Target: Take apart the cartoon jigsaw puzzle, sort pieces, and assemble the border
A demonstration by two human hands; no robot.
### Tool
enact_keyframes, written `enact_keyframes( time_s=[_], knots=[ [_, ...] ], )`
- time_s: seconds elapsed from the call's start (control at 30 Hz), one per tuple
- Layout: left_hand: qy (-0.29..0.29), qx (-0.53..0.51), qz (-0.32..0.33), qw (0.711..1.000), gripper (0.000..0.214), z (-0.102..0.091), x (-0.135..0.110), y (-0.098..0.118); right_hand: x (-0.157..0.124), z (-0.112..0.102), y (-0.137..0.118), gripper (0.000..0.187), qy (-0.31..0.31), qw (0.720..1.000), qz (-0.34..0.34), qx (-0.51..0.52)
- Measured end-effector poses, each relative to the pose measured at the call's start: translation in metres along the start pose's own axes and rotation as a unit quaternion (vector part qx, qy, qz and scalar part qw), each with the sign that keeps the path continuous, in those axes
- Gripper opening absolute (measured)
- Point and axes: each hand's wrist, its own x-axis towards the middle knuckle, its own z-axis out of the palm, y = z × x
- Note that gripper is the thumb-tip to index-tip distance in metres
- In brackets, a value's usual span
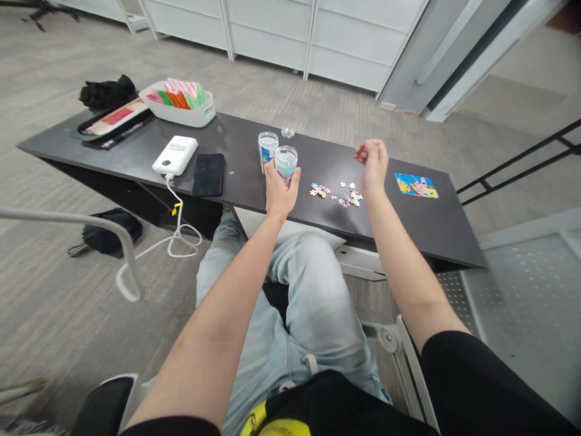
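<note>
My left hand is wrapped round a clear plastic jar with a coloured picture on its side. The jar stands open at the top, and its lower part is partly covered by my fingers. A second clear jar stands right behind it to the left. Small jigsaw puzzle pieces lie in two loose heaps right of my left hand. Above the desk, beyond the pieces, my right hand is raised with its fingers curled in. Whatever those fingers hold, if anything, cannot be made out. A clear round lid lies behind the jars.
A bright picture card lies at the right of the dark desk. Leftward are a black phone, a white power bank with a hanging cable, a white basket of colourful packets and a black tray.
</note>
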Motion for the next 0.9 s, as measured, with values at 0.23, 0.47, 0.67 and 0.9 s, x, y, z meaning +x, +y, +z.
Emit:
enact_keyframes(
  time_s=[0.23,0.47,0.67,0.9],
  knots=[
    [0.048,-0.053,-0.028,0.997,0.076,0.0,0.005,-0.008,-0.082,-0.072,0.009,0.101,-0.22,0.855,0.04,-0.468],
    [0.044,-0.019,-0.017,0.999,0.081,0.002,0.003,-0.013,-0.09,0.002,0.002,0.124,-0.319,0.806,0.005,-0.498],
    [0.032,0.004,-0.012,0.999,0.077,0.002,0.005,-0.022,-0.085,0.031,-0.001,0.058,-0.331,0.827,-0.045,-0.453],
    [0.027,0.024,0.005,0.999,0.074,0.002,0.006,-0.023,-0.087,0.028,0.002,0.03,-0.315,0.824,-0.069,-0.467]
  ],
)
